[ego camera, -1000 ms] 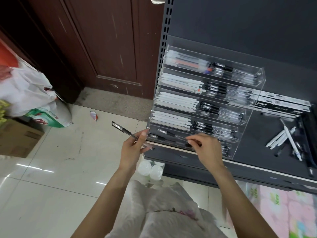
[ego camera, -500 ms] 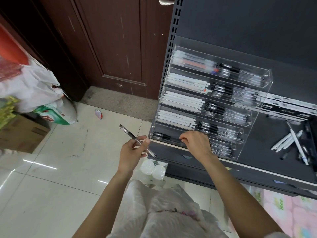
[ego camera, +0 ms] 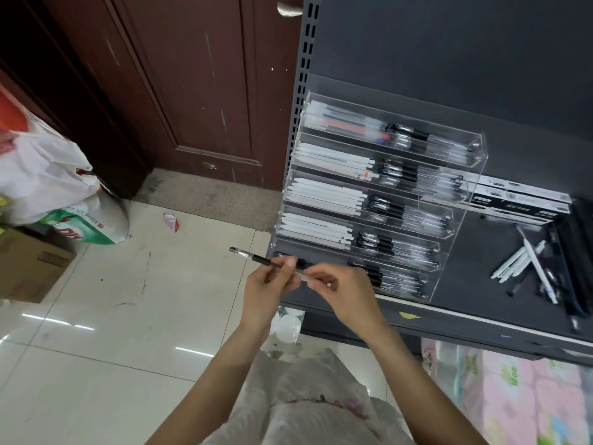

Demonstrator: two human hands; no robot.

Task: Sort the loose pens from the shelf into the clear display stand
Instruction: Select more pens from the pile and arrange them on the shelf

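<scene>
A clear tiered display stand sits on the dark shelf, its rows filled with white pens on the left and black-capped clear pens on the right. In front of its lowest tier both hands hold one clear pen with a black grip, its tip pointing left over the floor. My left hand pinches the pen near the grip. My right hand pinches its other end. A pile of loose pens, white and black, lies on the shelf right of the stand.
Boxed pen packs lie behind the loose pens. A brown door stands left of the shelf upright. Bags and a cardboard box sit on the tiled floor at left. Floral packages lie under the shelf.
My right hand has left the lowest tier of the stand and come over to the pen in my left hand, now pinching its rear end. The pen has levelled out slightly.
</scene>
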